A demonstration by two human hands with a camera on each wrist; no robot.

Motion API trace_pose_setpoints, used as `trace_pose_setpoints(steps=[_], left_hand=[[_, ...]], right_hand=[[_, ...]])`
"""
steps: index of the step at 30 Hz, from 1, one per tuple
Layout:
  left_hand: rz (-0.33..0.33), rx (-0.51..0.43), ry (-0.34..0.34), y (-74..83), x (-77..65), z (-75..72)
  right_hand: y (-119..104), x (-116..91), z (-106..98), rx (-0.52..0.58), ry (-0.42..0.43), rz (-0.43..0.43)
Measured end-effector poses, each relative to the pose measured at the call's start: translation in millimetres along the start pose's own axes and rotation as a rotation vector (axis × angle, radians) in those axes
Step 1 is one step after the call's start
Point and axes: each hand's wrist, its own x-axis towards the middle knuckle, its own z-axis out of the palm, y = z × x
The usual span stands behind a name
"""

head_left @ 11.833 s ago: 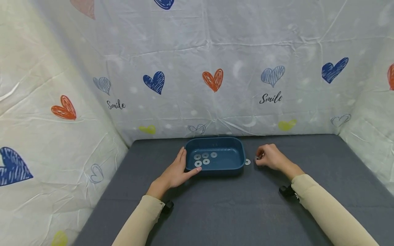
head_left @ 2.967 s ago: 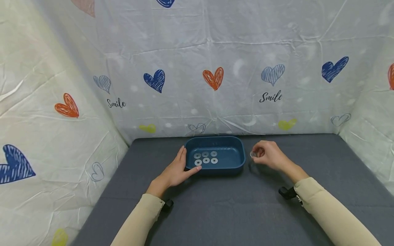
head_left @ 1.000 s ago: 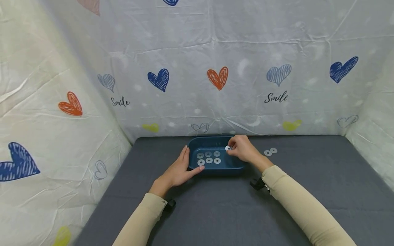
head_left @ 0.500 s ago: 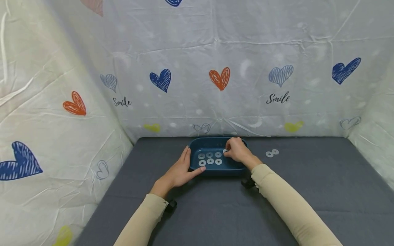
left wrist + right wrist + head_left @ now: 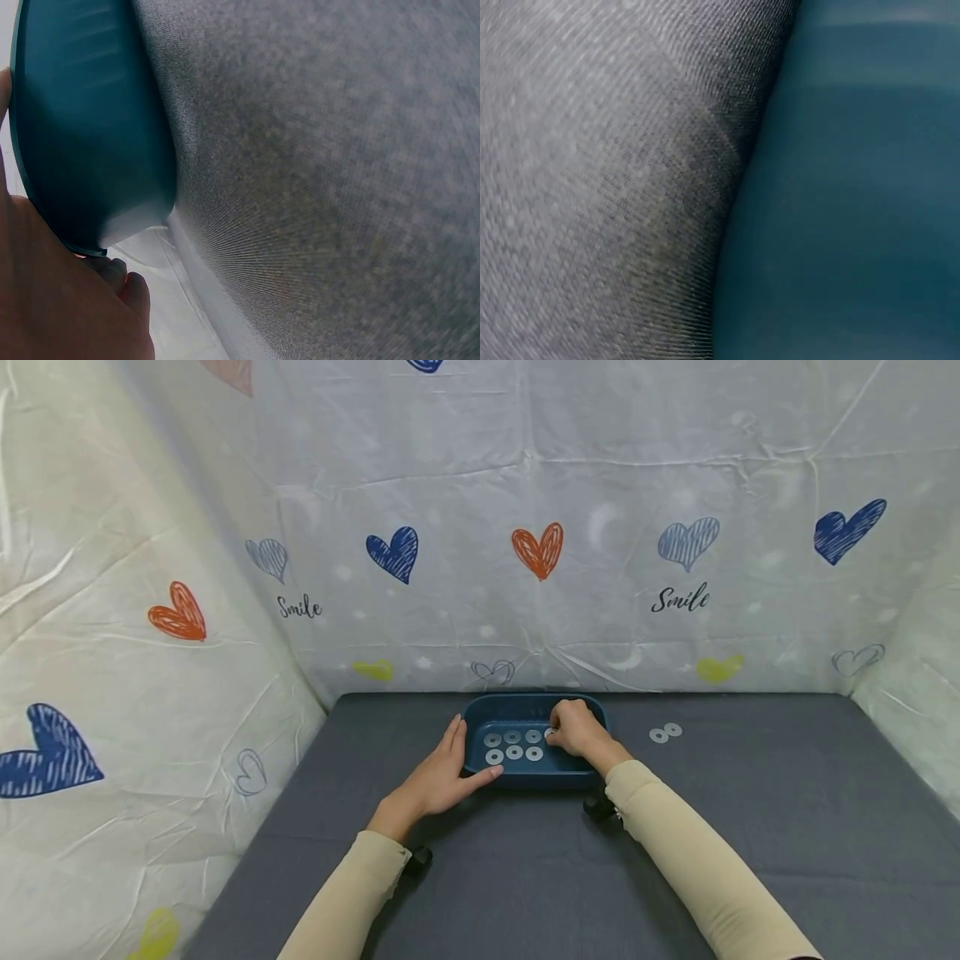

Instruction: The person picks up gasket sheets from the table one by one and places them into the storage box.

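Note:
A blue rectangular tray (image 5: 536, 782) holds several flat grey washers (image 5: 513, 752) laid in two rows on its floor. My right hand (image 5: 581, 728) reaches in over the right side, thumb and fingertips pinching a washer (image 5: 550, 735) close beside the back row's right end; the fingers partly cover it. At the tray's left end, my left hand (image 5: 437, 782) rests with straight fingers along the outer wall and its thumb by the front rim. The left wrist view has that hand (image 5: 67, 300) against the tray wall (image 5: 90, 127). Only the tray's wall (image 5: 840, 210) and cloth show in the right wrist view.
Two more washers (image 5: 658, 736) lie touching or overlapping on the dark grey tablecloth (image 5: 712, 810), right of the tray. A white curtain with printed hearts (image 5: 450, 627) rises behind the table's back edge and at both sides.
One more washer lies in the tray's front row than at first. The right hand has carried another from the table into the tray and lowered it; the left hand has stayed at the tray.

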Motion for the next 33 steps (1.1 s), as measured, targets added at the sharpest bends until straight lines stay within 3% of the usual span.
trace_pose_setpoints(steps=[7, 13, 17, 27, 33], left_hand=[[0.004, -0.011, -0.019, 1.1, 1.6, 0.8], [0.008, -0.002, -0.008, -0.7, 3.5, -0.3], [0.015, -0.003, -0.007, -1.3, 3.4, -0.4], [0.022, -0.004, -0.001, -1.0, 3.6, -1.0], [0.017, -0.003, -0.003, -0.8, 4.2, -0.5]], right_hand=[[-4, -16, -17, -0.015, 0.019, -0.060], [-7, -39, -49, 0.057, 0.113, -0.174], [-3, -55, -62, 0.090, 0.130, -0.194], [23, -84, -69, 0.107, 0.163, -0.234], [41, -96, -74, 0.143, 0.144, -0.201]])
